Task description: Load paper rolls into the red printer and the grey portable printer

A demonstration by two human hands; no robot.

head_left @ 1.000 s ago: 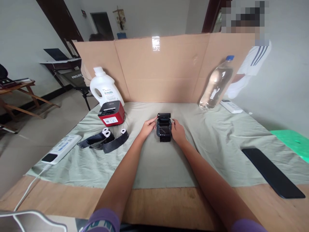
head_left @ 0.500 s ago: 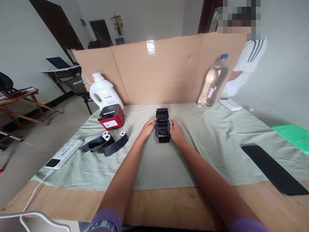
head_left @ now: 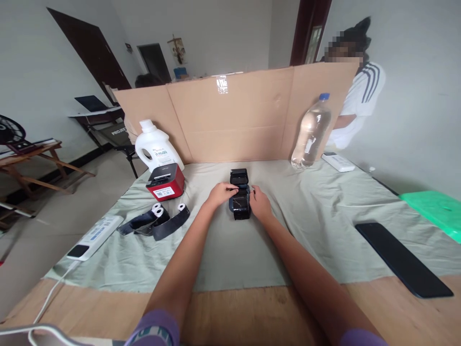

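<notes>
Head view | black device (head_left: 241,207), lid (head_left: 238,177) raised, at 12 o'clock on cloth-covered counter (head_left: 237,312) | left hand (head_left: 219,194) touching its 9-o'clock side, right hand (head_left: 261,203) at 3 | cannot tell whether either grips

The left hand (head_left: 220,194) covers part of the black portable printer (head_left: 241,208). A red receipt printer (head_left: 166,182) hides part of a white detergent jug (head_left: 158,149). The right edge crops a green plastic stool (head_left: 430,209); print on a white power strip (head_left: 95,235) is illegibly small.

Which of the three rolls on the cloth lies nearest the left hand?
The rightmost roll, set apart with its own dark strip; the other two rolls sit close together, farther from the left hand.
</notes>
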